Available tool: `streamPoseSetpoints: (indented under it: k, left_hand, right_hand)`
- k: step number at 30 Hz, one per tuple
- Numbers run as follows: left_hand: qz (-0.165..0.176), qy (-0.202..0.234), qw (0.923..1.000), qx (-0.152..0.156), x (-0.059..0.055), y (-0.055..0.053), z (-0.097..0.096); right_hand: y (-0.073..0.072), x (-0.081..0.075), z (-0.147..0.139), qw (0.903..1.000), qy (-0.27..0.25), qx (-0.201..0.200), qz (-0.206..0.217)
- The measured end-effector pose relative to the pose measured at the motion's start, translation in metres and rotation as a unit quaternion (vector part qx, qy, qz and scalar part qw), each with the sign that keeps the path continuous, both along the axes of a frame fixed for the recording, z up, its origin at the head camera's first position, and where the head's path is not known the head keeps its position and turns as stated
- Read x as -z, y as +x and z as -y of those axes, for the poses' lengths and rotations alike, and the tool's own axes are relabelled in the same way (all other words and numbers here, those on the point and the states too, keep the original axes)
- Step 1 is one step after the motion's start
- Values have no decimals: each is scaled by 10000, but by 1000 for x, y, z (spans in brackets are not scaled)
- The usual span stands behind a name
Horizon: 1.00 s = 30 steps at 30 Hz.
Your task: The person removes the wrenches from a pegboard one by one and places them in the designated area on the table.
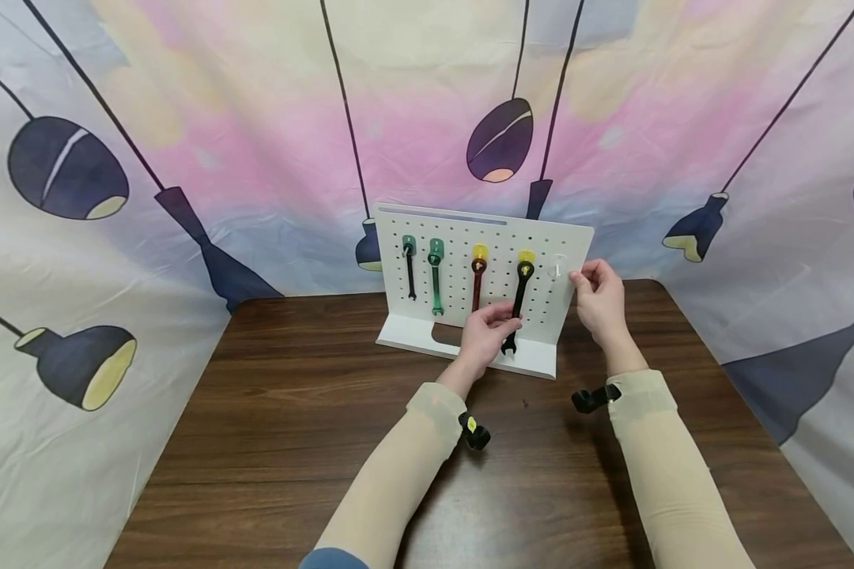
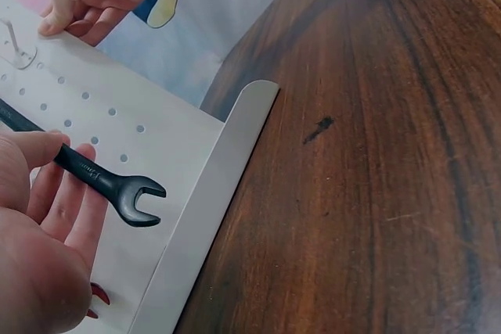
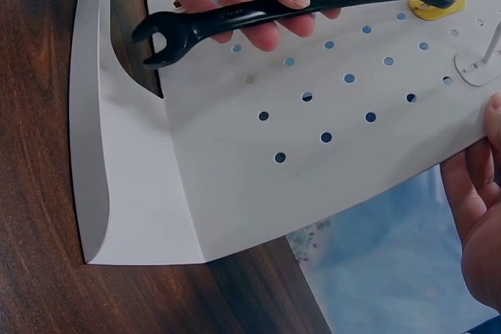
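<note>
A black combination wrench hangs by its ring end on a yellow hook of the white pegboard. My left hand pinches its shaft between thumb and fingers, the open jaw end pointing down. My right hand grips the board's right edge, thumb in front and fingers behind, beside a clear hook with nothing on it. Left of the black wrench hang a red wrench, a green wrench and a small dark wrench.
The pegboard's base lip stands on a brown wooden table, toward its back edge. A patterned cloth hangs behind and at the sides. A small dark mark shows on the wood before the board.
</note>
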State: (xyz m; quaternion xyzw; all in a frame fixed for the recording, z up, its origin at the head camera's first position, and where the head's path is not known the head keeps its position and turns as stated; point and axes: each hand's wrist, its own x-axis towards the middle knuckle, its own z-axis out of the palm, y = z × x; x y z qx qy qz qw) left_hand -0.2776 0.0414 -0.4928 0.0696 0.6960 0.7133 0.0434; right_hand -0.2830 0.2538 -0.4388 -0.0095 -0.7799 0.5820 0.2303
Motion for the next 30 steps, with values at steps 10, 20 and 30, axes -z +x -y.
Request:
streamPoseSetpoints:
  k: [10, 20, 30]
  left_hand:
    - [66, 454, 9989, 115, 0, 6, 2]
    - [106, 587, 9979, 260, -3, 10, 6]
    - [166, 677, 9968, 382, -5, 13, 9]
  right_hand:
    - [-2, 0, 1, 10000, 10, 54, 21]
    - [-3, 2, 1, 9998, 157, 79, -11]
    - [-1, 2, -1, 9999, 66, -17, -140]
